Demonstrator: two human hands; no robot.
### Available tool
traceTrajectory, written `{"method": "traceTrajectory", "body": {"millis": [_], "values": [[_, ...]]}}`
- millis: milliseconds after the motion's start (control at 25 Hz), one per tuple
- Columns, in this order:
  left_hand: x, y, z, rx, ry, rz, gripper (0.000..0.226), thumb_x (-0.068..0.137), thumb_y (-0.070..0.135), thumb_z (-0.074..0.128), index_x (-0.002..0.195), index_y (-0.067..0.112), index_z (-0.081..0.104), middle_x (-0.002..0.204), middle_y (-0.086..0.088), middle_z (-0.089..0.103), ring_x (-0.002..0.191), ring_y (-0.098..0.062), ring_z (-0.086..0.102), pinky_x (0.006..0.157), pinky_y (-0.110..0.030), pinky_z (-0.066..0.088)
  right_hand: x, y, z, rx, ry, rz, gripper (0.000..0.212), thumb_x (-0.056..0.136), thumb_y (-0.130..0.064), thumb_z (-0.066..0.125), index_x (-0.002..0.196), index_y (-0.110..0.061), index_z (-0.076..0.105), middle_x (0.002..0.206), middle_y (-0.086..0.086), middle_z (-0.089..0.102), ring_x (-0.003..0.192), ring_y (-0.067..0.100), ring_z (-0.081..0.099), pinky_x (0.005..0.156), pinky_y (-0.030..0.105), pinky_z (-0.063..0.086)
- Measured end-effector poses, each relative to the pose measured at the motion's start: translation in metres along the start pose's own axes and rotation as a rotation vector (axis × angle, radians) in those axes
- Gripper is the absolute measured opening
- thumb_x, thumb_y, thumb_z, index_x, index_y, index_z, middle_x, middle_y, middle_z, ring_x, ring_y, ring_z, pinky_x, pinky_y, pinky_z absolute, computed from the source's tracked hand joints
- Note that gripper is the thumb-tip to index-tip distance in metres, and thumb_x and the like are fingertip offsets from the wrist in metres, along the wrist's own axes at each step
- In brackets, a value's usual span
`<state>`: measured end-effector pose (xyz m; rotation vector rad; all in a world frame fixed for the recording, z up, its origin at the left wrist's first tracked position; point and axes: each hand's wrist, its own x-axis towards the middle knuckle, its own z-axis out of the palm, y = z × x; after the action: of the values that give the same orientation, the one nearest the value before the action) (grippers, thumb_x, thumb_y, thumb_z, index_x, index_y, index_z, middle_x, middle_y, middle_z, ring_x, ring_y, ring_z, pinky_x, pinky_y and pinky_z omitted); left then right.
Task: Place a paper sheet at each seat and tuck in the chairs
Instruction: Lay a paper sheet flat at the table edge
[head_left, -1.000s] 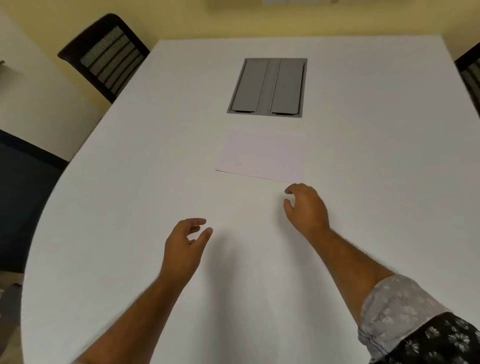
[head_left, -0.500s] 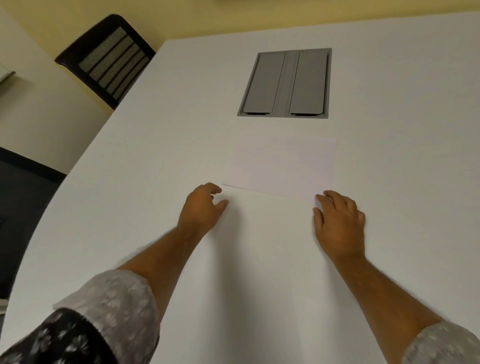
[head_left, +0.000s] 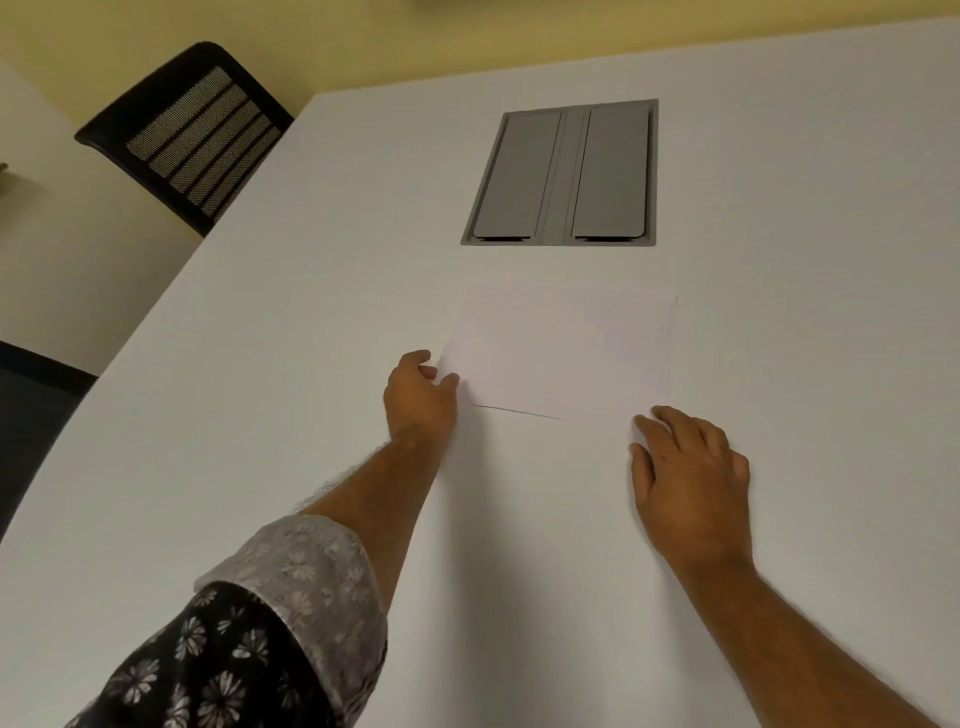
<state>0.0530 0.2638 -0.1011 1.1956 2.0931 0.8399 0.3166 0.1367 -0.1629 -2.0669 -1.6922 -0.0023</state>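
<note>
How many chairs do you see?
1: a black mesh-backed chair stands at the white table's far left corner. Others may be outside the picture.

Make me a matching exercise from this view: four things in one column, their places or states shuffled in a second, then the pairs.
Things:
1. white paper sheet
2. grey metal cable hatch
3. black mesh-backed chair
4. left hand

Places or states:
A. at the white table's far left corner
B. pinching the sheet's near left corner
C. set into the tabletop, flaps shut
D. flat on the table, just nearer than the hatch

Pairs: 1-D, 2-C, 3-A, 4-B
</note>
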Motion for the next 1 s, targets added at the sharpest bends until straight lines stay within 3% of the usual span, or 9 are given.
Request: {"method": "traceTrajectory", "body": {"millis": [160, 360, 480, 560, 640, 760, 1000], "values": [[0.002, 0.011, -0.001, -0.029, 0.012, -0.017, 0.036, 0.093, 0.018, 0.074, 0.128, 0.019, 0.067, 0.099, 0.006, 0.068, 0.088, -0.016, 0.066, 0.092, -0.034, 0.056, 0.001, -0.002, -0.002, -0.004, -0.016, 0.006, 0.031, 0.099, -0.024, 0.067, 0.129, -0.019, 0.073, 0.14, 0.003, 0.067, 0.125, 0.031, 0.059, 0.094, 0.05, 0.046], [-0.009, 0.025, 0.006, -0.352, -0.085, -0.12, 0.014, 0.103, 0.017, 0.06, 0.106, 0.008, 0.071, 0.107, -0.012, 0.075, 0.084, -0.029, 0.076, 0.062, -0.029, 0.063, 0.001, -0.004, -0.006, 0.013, -0.03, 0.029, 0.041, 0.101, -0.026, 0.066, 0.14, -0.015, 0.065, 0.149, 0.009, 0.061, 0.13, 0.034, 0.058, 0.099, 0.052, 0.047], [-0.022, 0.043, 0.004, -0.539, -0.139, -0.193, 0.012, 0.104, 0.012, 0.058, 0.1, 0.01, 0.069, 0.109, -0.016, 0.074, 0.081, -0.034, 0.079, 0.063, -0.034, 0.065, 0.002, -0.005, -0.008, 0.075, -0.019, 0.059, 0.051, 0.101, -0.026, 0.067, 0.149, -0.012, 0.057, 0.156, 0.012, 0.054, 0.135, 0.036, 0.057, 0.103, 0.054, 0.049], [-0.031, 0.057, 0.0, -0.673, -0.177, -0.238, 0.009, 0.105, 0.009, 0.059, 0.101, 0.013, 0.065, 0.109, -0.009, 0.073, 0.072, -0.028, 0.08, 0.063, -0.031, 0.064, 0.004, -0.004, -0.009, 0.148, -0.002, 0.134, 0.06, 0.1, -0.026, 0.069, 0.155, -0.011, 0.049, 0.159, 0.014, 0.051, 0.139, 0.037, 0.054, 0.106, 0.055, 0.049], [-0.042, 0.071, -0.006, -0.769, -0.236, -0.282, 0.011, 0.105, 0.008, 0.061, 0.105, 0.019, 0.063, 0.11, -0.004, 0.072, 0.076, -0.024, 0.081, 0.066, -0.031, 0.065, 0.008, -0.002, -0.011, 0.192, 0.009, 0.205, 0.066, 0.101, -0.029, 0.068, 0.159, -0.009, 0.043, 0.161, 0.015, 0.048, 0.141, 0.038, 0.052, 0.108, 0.053, 0.048], [-0.062, 0.09, -0.016, -0.753, -0.364, -0.238, 0.03, 0.104, 0.011, 0.063, 0.134, 0.013, 0.063, 0.12, -0.009, 0.076, 0.091, -0.026, 0.081, 0.08, -0.037, 0.066, 0.009, -0.001, -0.01, 0.205, 0.039, 0.213, 0.061, 0.103, -0.029, 0.064, 0.157, -0.007, 0.046, 0.158, 0.017, 0.051, 0.138, 0.04, 0.054, 0.107, 0.054, 0.049], [-0.106, 0.12, -0.046, -0.641, -0.389, -0.042, 0.033, 0.105, 0.017, 0.062, 0.138, 0.015, 0.065, 0.119, -0.005, 0.078, 0.101, -0.027, 0.079, 0.089, -0.041, 0.065, 0.009, 0.002, -0.006, 0.305, 0.084, 0.174, 0.049, 0.104, -0.026, 0.064, 0.148, -0.008, 0.054, 0.149, 0.017, 0.057, 0.132, 0.04, 0.058, 0.103, 0.055, 0.055]]}}
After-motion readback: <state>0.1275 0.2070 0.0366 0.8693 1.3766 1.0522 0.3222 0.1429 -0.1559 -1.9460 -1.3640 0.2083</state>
